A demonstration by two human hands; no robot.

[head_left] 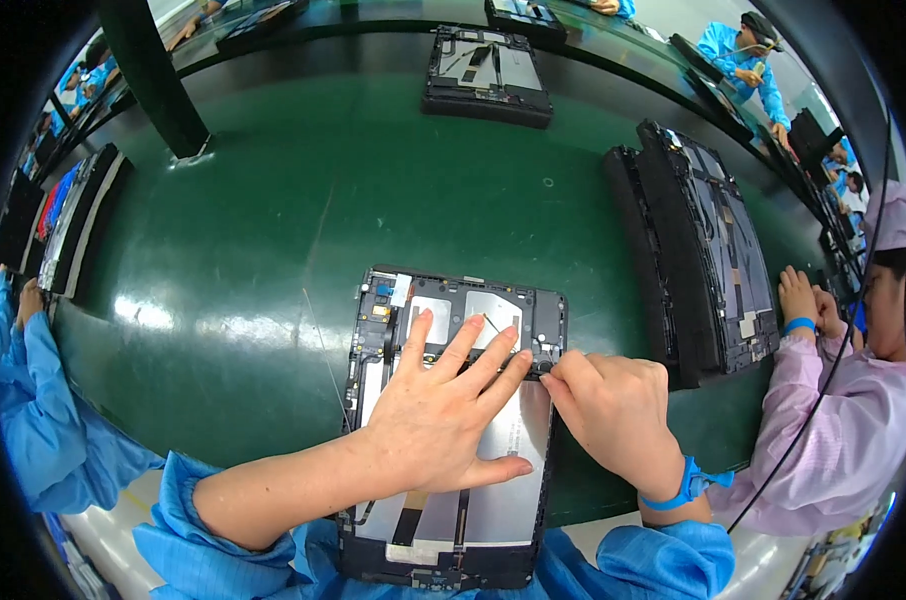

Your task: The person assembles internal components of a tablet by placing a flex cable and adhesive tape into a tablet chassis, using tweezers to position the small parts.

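An opened tablet (433,525) lies in front of me at the table's near edge, its silvery battery panels, black frame and small flex cables exposed. My left hand (438,405) rests across its middle with the fingers spread, covering part of the inside. At the tablet's right edge, my right hand (613,405) is closed, thumb and forefinger pinched by a small black part beside the frame. Whatever sits between those fingertips is too small to make out. A blue wrist strap (691,485) is on my right wrist.
On the green table (243,220), a stack of opened tablets in black trays (708,240) stands at right, another opened tablet (488,70) at the back. More stacked panels (78,220) are at far left, near a dark post (153,80). A co-worker in pink (823,430) sits at right.
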